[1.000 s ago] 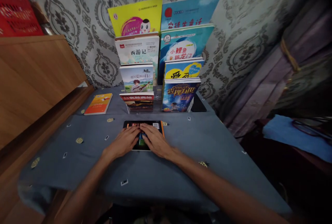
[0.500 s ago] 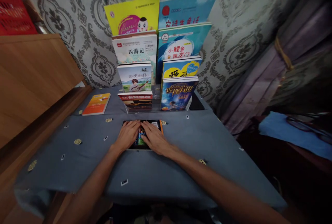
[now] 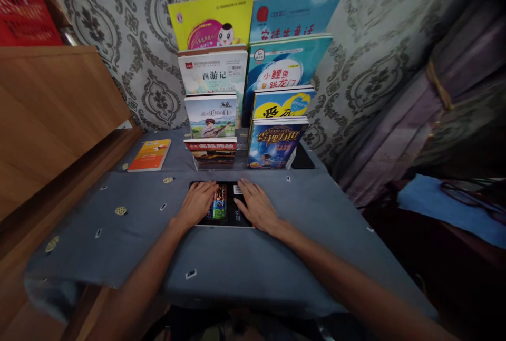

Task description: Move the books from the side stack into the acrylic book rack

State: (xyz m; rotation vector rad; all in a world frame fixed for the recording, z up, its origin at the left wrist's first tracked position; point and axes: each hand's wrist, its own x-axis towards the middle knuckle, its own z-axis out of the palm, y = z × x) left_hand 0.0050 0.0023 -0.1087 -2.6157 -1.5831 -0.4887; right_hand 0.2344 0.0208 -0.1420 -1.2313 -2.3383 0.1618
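While the left hand [image 3: 197,204] lies palm down across the left part of the black book [image 3: 226,210] in the head view, the right hand [image 3: 259,206] rests over its right part. Both hands' fingers are extended and laid flat, curled around nothing, with the book's picture and part of its black cover showing between them; how firmly they press, I cannot tell. The book lies flat on the grey-blue tablecloth [image 3: 130,246], between the table's front edge and a clear stand [image 3: 241,161], just beside the stand's base. On the stand's left, from back to front, lean a yellow book [image 3: 211,18], a white book [image 3: 216,75], a guitar book [image 3: 212,117] and a red-topped book [image 3: 213,152]; on its right come a blue book [image 3: 298,14], a teal book [image 3: 290,64], a yellow-and-blue book [image 3: 281,105] and a dark blue book [image 3: 274,143]. An orange book [image 3: 150,155] lies flat to the left, well apart from the hands. Behind the stand's right end sits a dark flat thing [image 3: 302,157], too dim to make out. Far right, glasses [image 3: 462,193] rest on a blue cloth [image 3: 427,201], near a tied curtain [image 3: 411,119].
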